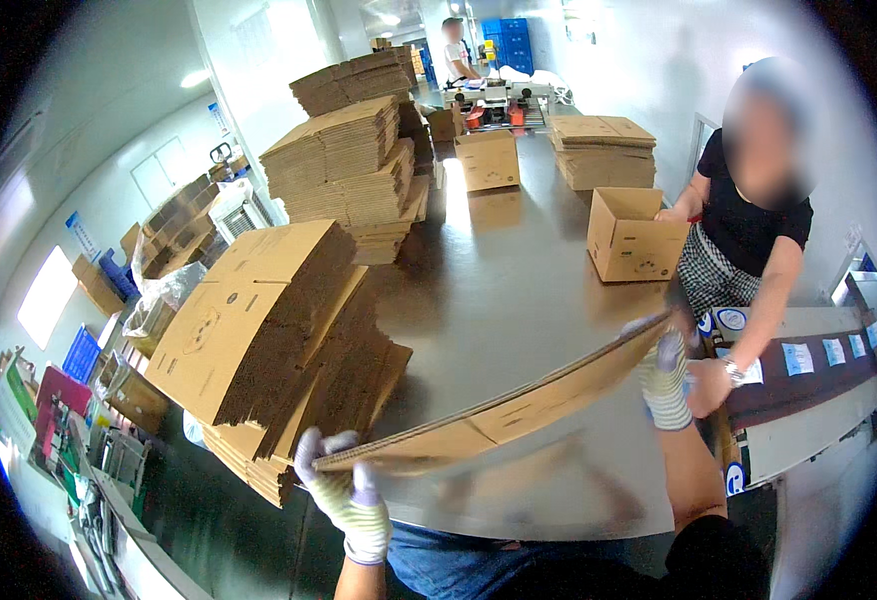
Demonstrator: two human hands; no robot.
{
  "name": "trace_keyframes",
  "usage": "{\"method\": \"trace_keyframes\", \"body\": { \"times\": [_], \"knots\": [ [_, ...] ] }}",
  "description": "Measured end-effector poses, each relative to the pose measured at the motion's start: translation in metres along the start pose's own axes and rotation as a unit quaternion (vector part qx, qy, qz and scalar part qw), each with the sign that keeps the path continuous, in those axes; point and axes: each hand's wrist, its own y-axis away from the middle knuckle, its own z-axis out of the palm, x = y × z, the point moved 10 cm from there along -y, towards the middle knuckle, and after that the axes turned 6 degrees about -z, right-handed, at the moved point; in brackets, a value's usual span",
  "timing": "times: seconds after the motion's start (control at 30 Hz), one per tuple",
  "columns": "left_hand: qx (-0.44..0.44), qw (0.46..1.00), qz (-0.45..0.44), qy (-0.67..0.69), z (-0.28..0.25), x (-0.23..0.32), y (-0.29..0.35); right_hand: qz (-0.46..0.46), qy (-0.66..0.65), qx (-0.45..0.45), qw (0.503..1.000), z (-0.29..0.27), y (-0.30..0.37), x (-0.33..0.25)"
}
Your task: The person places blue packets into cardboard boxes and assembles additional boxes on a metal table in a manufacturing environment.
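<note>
Between my two gloved hands a folded-flat cardboard box [504, 412] is held edge-up over the shiny metal table [439, 350], bowing slightly. My left hand [349, 495], in a striped glove, is closed round its near left end, thumb on one side and fingers on the other. At the far right end my right hand [667, 385], gloved alike, grips the other edge; some of its fingers are hidden behind the board. Just left of my left hand rises a leaning stack of flat boxes [244, 310].
An open carton [631, 240] stands at the right, a co-worker's hand [674, 214] on it. The co-worker's other hand [707, 388] is close to my right hand, by a conveyor with labelled packets [799, 358]. Farther off are another carton [489, 160] and flat-box stacks [604, 150].
</note>
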Motion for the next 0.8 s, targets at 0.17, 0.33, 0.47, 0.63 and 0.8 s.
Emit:
{"method": "trace_keyframes", "body": {
  "times": [0.17, 0.33, 0.47, 0.63, 0.8],
  "knots": [
    [0.066, 0.992, -0.104, -0.006, -0.013, -0.052, 0.000, 0.086, 0.055, -0.104, 0.989, 0.089, 0.020, -0.019],
    [0.116, 0.988, -0.077, -0.066, -0.035, -0.039, -0.004, 0.145, 0.036, -0.116, 0.982, 0.128, 0.020, -0.022],
    [0.079, 0.995, -0.034, -0.059, -0.035, -0.019, -0.003, 0.178, 0.090, -0.046, 0.979, 0.128, 0.011, -0.029],
    [-0.219, 0.958, 0.013, -0.183, 0.025, 0.019, 0.000, 0.038, 0.342, -0.218, 0.913, 0.173, 0.012, -0.047],
    [-0.254, 0.868, 0.198, -0.379, 0.059, 0.037, 0.006, 0.000, 0.457, -0.379, 0.805, 0.198, 0.017, -0.043]
  ]
}}
